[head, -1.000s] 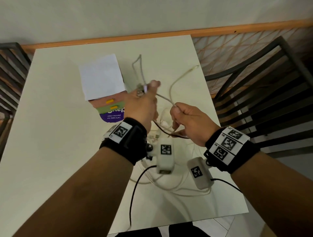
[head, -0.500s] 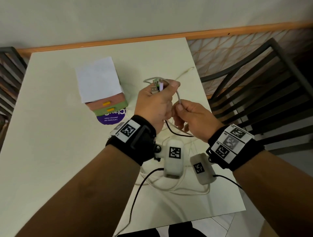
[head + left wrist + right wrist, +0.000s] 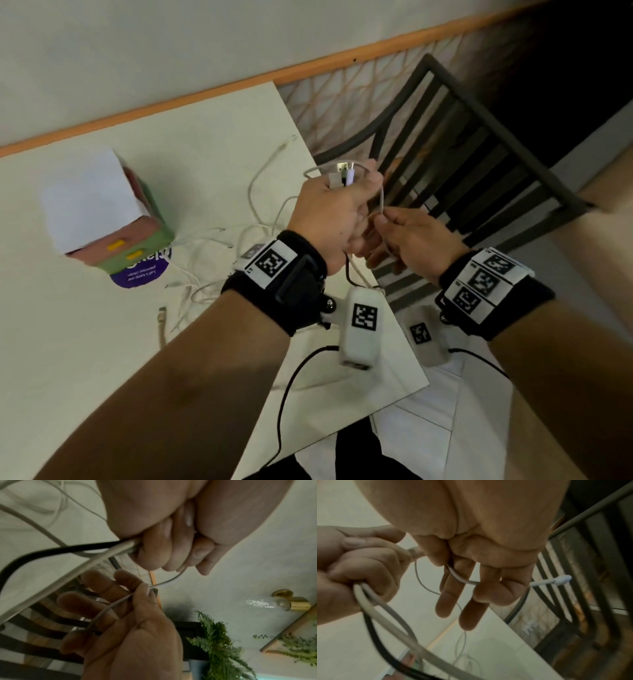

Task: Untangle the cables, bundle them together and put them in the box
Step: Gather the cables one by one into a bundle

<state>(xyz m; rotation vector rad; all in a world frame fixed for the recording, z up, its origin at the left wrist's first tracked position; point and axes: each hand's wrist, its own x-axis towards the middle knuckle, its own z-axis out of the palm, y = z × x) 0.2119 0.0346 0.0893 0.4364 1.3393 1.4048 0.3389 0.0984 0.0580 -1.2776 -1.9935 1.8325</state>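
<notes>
The pale worktop [image 3: 85,342] carries a box [image 3: 113,219] by its far-left corner, a purple label underneath, its writing too blurred to read. Loose cables [image 3: 219,246] sprawl near the right edge. The left hand [image 3: 332,212] fists 2 plugs [image 3: 342,176]; the right hand [image 3: 411,236] fingers pinch a thin cable [image 3: 109,605].

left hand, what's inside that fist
The left hand grips several cables: two plug ends stick out on top, black and white cords trail below. The cable lengths inside the grip are hidden.
</notes>
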